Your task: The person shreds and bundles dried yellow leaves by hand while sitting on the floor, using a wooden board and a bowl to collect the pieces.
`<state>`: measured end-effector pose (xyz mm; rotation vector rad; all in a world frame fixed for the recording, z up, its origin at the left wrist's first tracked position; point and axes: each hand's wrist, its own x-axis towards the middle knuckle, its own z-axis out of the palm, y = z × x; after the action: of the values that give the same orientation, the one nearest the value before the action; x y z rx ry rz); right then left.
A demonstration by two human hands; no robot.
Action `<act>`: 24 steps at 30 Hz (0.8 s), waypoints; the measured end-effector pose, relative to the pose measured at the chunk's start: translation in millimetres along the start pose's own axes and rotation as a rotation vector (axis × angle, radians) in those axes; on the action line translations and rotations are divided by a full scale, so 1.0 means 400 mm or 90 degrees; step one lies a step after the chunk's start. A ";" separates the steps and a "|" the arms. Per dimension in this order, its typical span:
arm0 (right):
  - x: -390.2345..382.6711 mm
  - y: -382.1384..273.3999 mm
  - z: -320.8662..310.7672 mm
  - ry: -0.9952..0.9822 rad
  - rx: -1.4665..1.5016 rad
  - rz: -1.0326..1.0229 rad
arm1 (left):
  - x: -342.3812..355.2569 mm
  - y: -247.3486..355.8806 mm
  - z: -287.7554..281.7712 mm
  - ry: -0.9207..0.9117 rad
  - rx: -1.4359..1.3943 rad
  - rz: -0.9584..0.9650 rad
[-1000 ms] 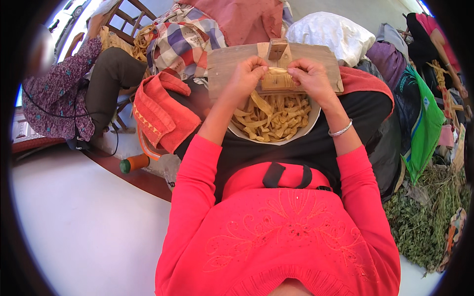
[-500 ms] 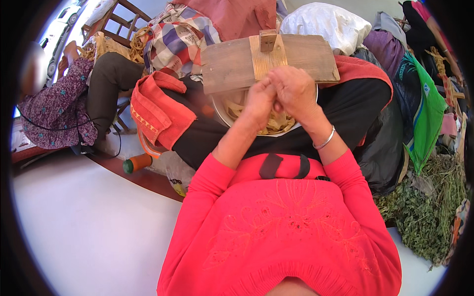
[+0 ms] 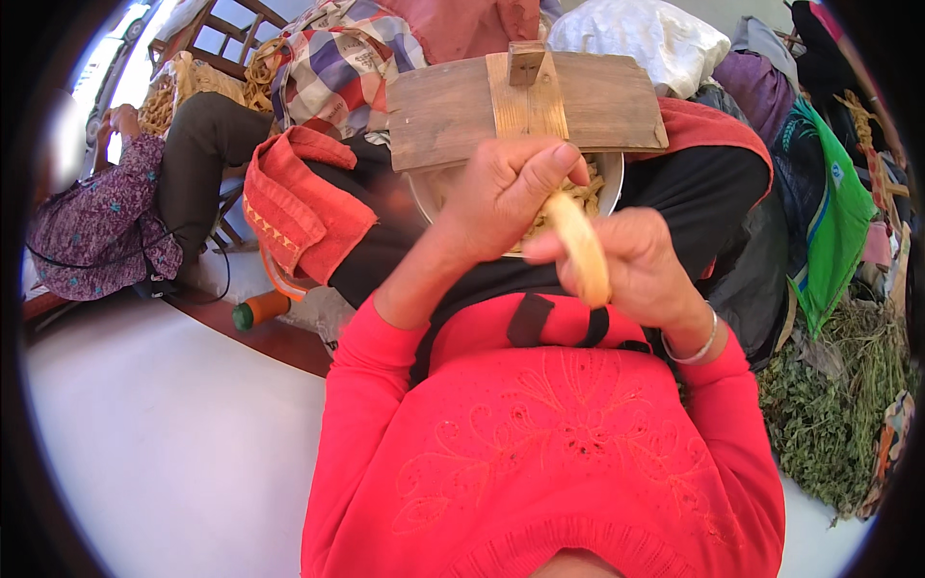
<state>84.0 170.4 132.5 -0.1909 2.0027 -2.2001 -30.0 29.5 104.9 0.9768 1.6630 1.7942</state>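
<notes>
My left hand point(image 3: 515, 193) is closed on the top of a pale yellow strip point(image 3: 588, 255), in front of the wooden board. My right hand point(image 3: 621, 270) is lower and to the right, its fingers curled round the same strip, blurred by motion. A metal basin point(image 3: 609, 196) of yellow strips sits in my lap, partly hidden by my hands. Across its back rests the board point(image 3: 438, 116), with a lighter plank and an upright wooden block point(image 3: 525, 61).
A red towel point(image 3: 303, 222) drapes over my left leg. Another person point(image 3: 96, 222) sits at left. A white sack point(image 3: 636, 43) and checked cloth point(image 3: 337, 77) lie behind the board, green sheeting point(image 3: 833, 231) and dried plants point(image 3: 829, 414) at right, an orange cylinder point(image 3: 265, 308) at lower left.
My hands have left the board's middle and come down toward my body. My right hand has dropped below my left, and the yellow strip now shows between them.
</notes>
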 end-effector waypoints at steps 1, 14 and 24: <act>0.011 0.018 -0.015 0.034 0.030 0.021 | -0.001 -0.051 0.024 0.062 -0.003 0.083; 0.132 0.264 -0.090 0.455 -0.608 -0.187 | -0.011 -0.214 0.074 0.084 -0.514 -0.352; 0.091 0.414 -0.131 0.278 -0.305 0.040 | -0.046 -0.231 0.035 0.091 0.578 0.041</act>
<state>43.4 199.0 -37.6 0.3246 2.7023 -1.7982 -17.9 35.8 10.7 1.2680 2.6382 1.1128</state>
